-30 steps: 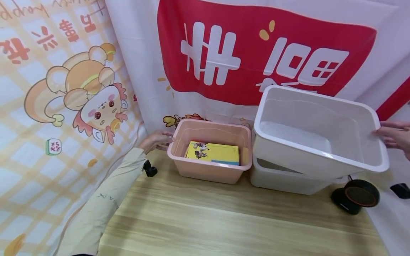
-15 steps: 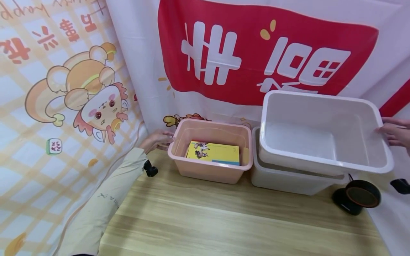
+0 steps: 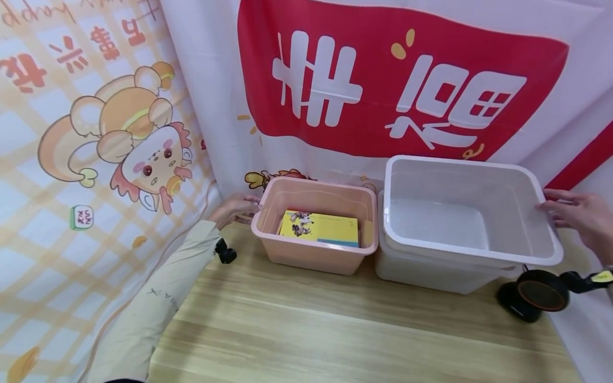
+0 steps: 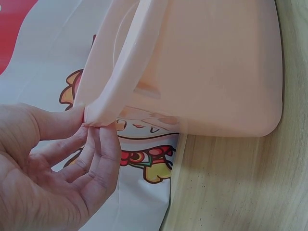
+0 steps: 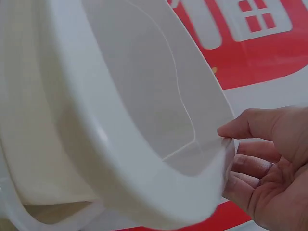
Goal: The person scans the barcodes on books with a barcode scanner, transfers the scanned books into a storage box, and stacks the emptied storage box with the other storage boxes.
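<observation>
A pink bin (image 3: 311,260) stands on the wooden table with a yellow book (image 3: 318,227) lying flat inside. My left hand (image 3: 237,207) is at its left rim. In the left wrist view that hand (image 4: 94,127) pinches the corner of the pink bin's rim (image 4: 115,82) between thumb and fingers. To the right, an empty white bin (image 3: 460,162) sits nested in a second white bin (image 3: 421,274). My right hand (image 3: 551,205) holds the upper bin's right rim. The right wrist view shows the thumb on top of the white rim (image 5: 144,159) and the fingers (image 5: 250,166) beneath it.
A round black object with an orange ring (image 3: 541,290) lies on the table (image 3: 335,330) in front of the white bins at the right. A printed banner (image 3: 383,90) hangs close behind the bins and along the left side.
The upper white bin, tilted and raised a second ago, has come down level into the lower white bin. My right hand moved down and left with it. The left hand stayed put.
</observation>
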`<state>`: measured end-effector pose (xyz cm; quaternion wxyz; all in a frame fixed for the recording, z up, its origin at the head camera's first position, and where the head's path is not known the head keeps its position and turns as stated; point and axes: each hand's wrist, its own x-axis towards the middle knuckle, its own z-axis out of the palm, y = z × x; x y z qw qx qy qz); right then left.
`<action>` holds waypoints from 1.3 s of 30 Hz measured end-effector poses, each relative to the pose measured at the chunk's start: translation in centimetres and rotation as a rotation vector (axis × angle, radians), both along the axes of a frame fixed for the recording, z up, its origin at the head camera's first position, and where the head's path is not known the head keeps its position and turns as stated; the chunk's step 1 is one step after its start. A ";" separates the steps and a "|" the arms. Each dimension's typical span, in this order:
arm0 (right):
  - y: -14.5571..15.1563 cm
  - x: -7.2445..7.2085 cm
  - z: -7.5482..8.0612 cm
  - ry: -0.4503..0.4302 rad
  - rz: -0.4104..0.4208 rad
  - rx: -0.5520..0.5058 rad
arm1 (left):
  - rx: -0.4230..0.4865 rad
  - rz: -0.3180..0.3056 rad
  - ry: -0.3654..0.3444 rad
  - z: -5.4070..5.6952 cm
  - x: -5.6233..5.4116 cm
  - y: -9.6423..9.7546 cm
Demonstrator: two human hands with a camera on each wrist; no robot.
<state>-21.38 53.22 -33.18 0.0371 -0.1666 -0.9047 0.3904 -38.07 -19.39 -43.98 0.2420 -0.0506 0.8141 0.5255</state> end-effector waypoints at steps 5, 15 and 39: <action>-0.3 -0.1 -1.1 0.038 0.017 -0.005 | 0.003 -0.004 0.010 0.0 -0.1 -0.2; -1.4 -0.5 -2.7 -0.001 -0.023 0.032 | -0.002 -0.001 0.011 0.2 0.0 -0.2; -1.9 -0.6 -7.7 0.074 0.062 0.077 | -0.027 0.004 0.002 0.2 0.1 0.1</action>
